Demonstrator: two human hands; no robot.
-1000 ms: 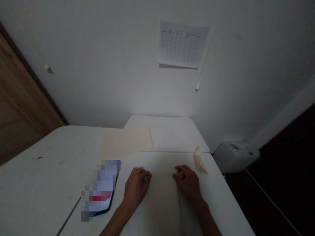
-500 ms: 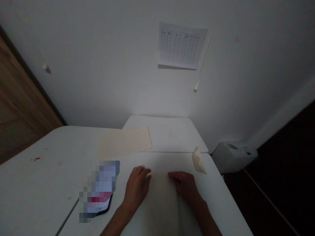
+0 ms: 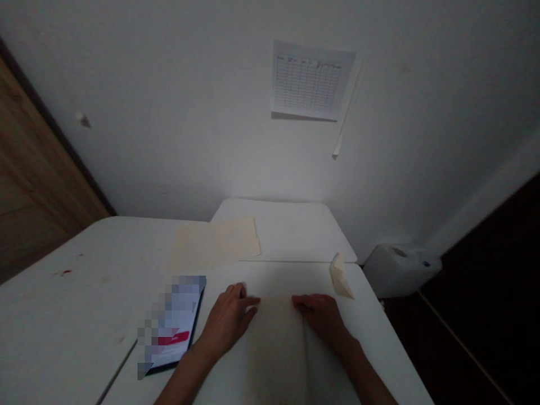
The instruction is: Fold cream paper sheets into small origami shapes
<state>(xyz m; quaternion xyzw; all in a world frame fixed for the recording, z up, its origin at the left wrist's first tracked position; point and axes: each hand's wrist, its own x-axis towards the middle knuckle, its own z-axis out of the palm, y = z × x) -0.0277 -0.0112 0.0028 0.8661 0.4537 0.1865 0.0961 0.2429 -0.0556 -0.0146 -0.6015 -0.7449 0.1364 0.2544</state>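
Note:
A pale folded sheet of paper lies on the white table right in front of me. My left hand rests flat at the sheet's upper left corner, fingers stretched out and pressing on the edge. My right hand lies palm down on the sheet's upper right corner, fingers extended toward the left. Neither hand grips anything. A small folded paper figure stands to the right of my right hand, near the table's edge.
A phone with a lit screen lies left of my left hand. A cream sheet lies farther back. A second white tabletop meets the wall, where a printed chart hangs. A white container sits on the floor at right.
Both hands went from curled fingers at the sheet's top corners to lying flat. My left forearm swung out to the left. The right hand slid slightly inward along the top edge.

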